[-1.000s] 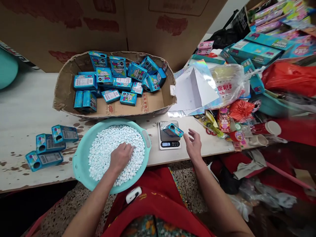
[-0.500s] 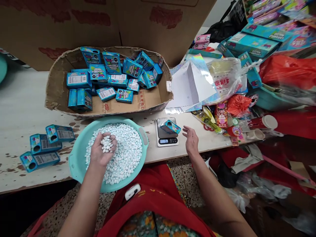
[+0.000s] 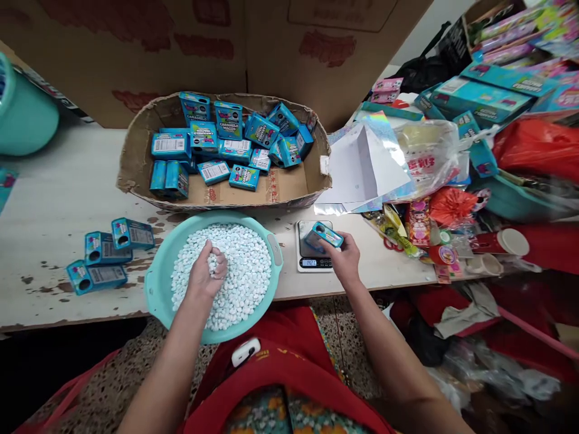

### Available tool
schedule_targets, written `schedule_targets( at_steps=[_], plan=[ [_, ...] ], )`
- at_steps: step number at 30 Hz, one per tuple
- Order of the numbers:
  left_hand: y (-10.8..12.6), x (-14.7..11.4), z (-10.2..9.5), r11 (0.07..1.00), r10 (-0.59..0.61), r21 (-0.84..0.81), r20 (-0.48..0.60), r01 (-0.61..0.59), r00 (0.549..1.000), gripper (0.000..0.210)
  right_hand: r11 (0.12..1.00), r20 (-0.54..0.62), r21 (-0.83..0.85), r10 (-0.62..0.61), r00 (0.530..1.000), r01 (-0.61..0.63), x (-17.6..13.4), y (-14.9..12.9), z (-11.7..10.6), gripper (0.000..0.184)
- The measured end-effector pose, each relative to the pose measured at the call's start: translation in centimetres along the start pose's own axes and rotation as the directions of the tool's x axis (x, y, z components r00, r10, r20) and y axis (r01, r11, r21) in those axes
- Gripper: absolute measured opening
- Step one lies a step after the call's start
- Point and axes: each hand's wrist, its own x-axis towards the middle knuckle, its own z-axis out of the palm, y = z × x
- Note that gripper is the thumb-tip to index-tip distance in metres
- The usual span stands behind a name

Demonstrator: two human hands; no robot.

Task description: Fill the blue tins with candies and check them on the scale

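Note:
My left hand (image 3: 205, 276) is curled over the turquoise basin (image 3: 155, 274), its fingers closed around some small white candies. More white candies (image 3: 248, 274) fill the basin below it. On a small digital kitchen scale (image 3: 301, 264) a blue candy box (image 3: 327, 234) lies tilted, with a round hole in its end. My right hand (image 3: 347, 259) grips this box from the right, thumb at the front and fingers behind. Digits are lit on the scale's display.
Behind the basin, a cut-down cardboard tray (image 3: 296, 187) holds several blue boxes. Several more boxes (image 3: 106, 256) with holes lie at the left on the worn table (image 3: 40, 241). White paper (image 3: 350, 169), plastic bags and mixed packets crowd the right side. A turquoise bucket (image 3: 27, 114) stands far left.
My right hand has moved in from beside the scale and taken hold of the box. My left hand has closed its fingers over the candies. The view has shifted slightly left.

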Motion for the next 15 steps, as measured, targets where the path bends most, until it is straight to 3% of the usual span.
schedule_targets(
  at_steps=[3,7,10,15],
  plan=[
    [0.3,-2.3,2.3,0.998,0.062,-0.026,0.057,-0.061,0.996,0.031,0.982,0.071,0.026,-0.186,0.980,0.185,-1.9,-4.8,0.8,0.039],
    [0.5,-5.8,6.6,0.947,0.322,-0.033,0.133,-0.320,0.937,0.037,0.918,0.353,0.080,-0.390,0.850,0.388,-5.1,-9.5,3.3,0.035],
    [-0.2,-6.7,8.2,0.849,0.514,0.059,0.140,-0.525,0.846,0.035,0.903,0.448,0.131,-0.423,0.788,0.410,-6.7,-10.6,5.6,0.033],
    [-0.9,-6.0,7.7,0.750,0.641,0.123,0.105,-0.650,0.760,0.029,0.907,0.480,0.160,-0.416,0.772,0.389,-7.6,-10.7,7.3,0.032]
  ],
)
